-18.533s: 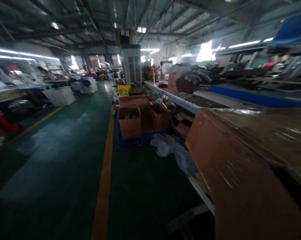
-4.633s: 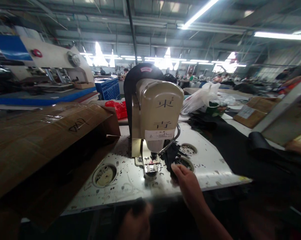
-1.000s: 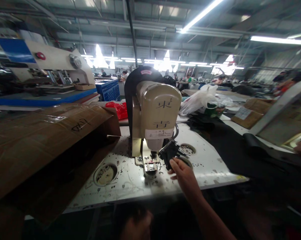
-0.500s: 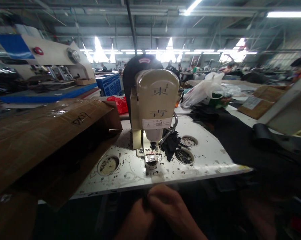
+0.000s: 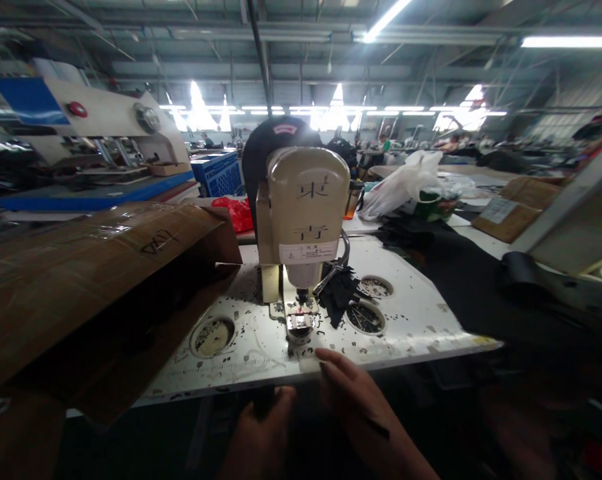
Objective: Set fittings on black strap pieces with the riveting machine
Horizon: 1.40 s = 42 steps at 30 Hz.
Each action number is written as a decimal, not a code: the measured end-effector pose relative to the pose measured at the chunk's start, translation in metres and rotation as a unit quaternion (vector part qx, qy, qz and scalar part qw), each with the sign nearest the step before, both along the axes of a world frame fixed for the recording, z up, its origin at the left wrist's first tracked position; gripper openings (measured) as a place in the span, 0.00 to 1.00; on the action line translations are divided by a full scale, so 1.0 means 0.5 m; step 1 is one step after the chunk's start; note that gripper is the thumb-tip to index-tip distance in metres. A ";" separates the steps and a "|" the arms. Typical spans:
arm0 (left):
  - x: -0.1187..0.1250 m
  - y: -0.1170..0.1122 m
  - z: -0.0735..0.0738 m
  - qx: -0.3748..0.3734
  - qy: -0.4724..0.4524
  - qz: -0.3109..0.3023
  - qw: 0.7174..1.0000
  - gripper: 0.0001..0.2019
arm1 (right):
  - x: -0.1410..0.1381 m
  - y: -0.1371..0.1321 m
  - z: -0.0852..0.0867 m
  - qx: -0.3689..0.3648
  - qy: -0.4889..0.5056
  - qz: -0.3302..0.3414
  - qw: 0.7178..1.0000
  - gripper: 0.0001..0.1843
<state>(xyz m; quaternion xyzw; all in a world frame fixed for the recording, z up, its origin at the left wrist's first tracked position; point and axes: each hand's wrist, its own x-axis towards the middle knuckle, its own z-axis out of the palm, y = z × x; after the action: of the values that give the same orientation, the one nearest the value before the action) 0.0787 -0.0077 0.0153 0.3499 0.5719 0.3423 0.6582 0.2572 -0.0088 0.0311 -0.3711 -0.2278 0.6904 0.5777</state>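
Observation:
My left hand (image 5: 261,430) is low in front of the table edge, thumb raised and fingers curled around a dark patch I cannot make out. My right hand (image 5: 355,399) reaches up to the table's front edge, fingers stretched forward, with a thin dark strip (image 5: 377,427) across its lower part. Ahead of both hands stands a cream machine head (image 5: 308,200), with a small metal plate (image 5: 299,321) lit under its needle area. Black fabric pieces (image 5: 337,293) lie in a pile just right of the machine's base.
A large open cardboard box (image 5: 95,247) covers the left side of the white table (image 5: 261,357). Round wells (image 5: 365,317) hold dark scraps. Black material (image 5: 455,280) drapes over the right side. Behind are a white plastic bag (image 5: 405,187) and a blue crate (image 5: 218,177).
My hands were together below the table edge and have come apart. The right one has moved up toward the machine, the left one slightly left. The view has shifted a little.

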 end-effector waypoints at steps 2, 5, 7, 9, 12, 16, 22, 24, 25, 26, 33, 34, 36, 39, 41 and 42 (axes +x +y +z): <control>0.010 0.006 0.028 0.016 -0.037 -0.014 0.999 0.34 | -0.024 -0.002 -0.013 -0.008 0.009 0.047 0.999 0.34; 0.028 0.016 0.053 0.022 -0.094 -0.028 0.995 0.34 | -0.052 0.001 -0.027 -0.012 -0.025 0.065 0.998 0.37; 0.036 0.024 0.061 0.027 -0.097 -0.045 0.994 0.35 | -0.055 0.006 -0.027 -0.012 -0.058 0.054 0.997 0.40; 0.038 0.034 0.069 0.040 -0.072 -0.060 0.995 0.35 | -0.049 0.009 -0.018 -0.002 -0.079 0.057 0.995 0.35; 0.035 0.057 0.085 0.061 -0.017 -0.032 0.997 0.33 | -0.035 0.005 0.000 -0.002 -0.075 0.085 0.994 0.27; 0.030 0.102 0.093 0.137 0.085 -0.011 0.987 0.24 | -0.028 0.009 0.016 0.004 -0.212 0.087 0.974 0.27; 0.037 0.166 0.067 0.180 0.073 0.025 0.981 0.25 | -0.032 0.055 0.027 0.010 -0.312 0.018 0.950 0.24; 0.038 0.179 0.059 0.182 0.052 0.055 0.980 0.26 | -0.031 0.073 0.025 -0.020 -0.273 -0.009 0.962 0.22; 0.038 0.183 0.057 0.185 0.049 0.065 0.979 0.26 | -0.031 0.081 0.022 -0.034 -0.252 -0.019 0.967 0.22; 0.037 0.188 0.056 0.189 0.047 0.069 0.978 0.26 | -0.031 0.090 0.017 -0.045 -0.233 -0.025 0.971 0.22; 0.051 0.220 0.063 0.211 0.046 0.046 0.975 0.22 | -0.038 0.139 -0.020 -0.071 -0.161 -0.029 0.984 0.18; 0.055 0.227 0.064 0.216 0.049 0.042 0.974 0.21 | -0.038 0.142 -0.020 -0.079 -0.166 -0.027 0.983 0.17; 0.064 0.239 0.064 0.224 0.058 0.036 0.972 0.22 | -0.036 0.145 -0.016 -0.085 -0.173 -0.022 0.981 0.17; 0.075 0.254 0.066 0.234 0.076 0.018 0.969 0.20 | -0.032 0.145 -0.004 -0.067 -0.181 -0.025 0.981 0.15; 0.082 0.262 0.067 0.243 0.092 0.007 0.966 0.17 | -0.030 0.144 0.004 -0.058 -0.196 -0.030 0.979 0.15; 0.085 0.265 0.068 0.250 0.099 0.003 0.963 0.15 | -0.029 0.144 0.007 -0.054 -0.205 -0.031 0.977 0.15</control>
<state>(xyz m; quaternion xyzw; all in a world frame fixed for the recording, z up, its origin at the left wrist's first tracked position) 0.1210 0.1249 0.0495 0.5336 0.5319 0.4399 0.4887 0.2429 0.0630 0.0346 -0.5423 -0.2919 0.5928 0.5190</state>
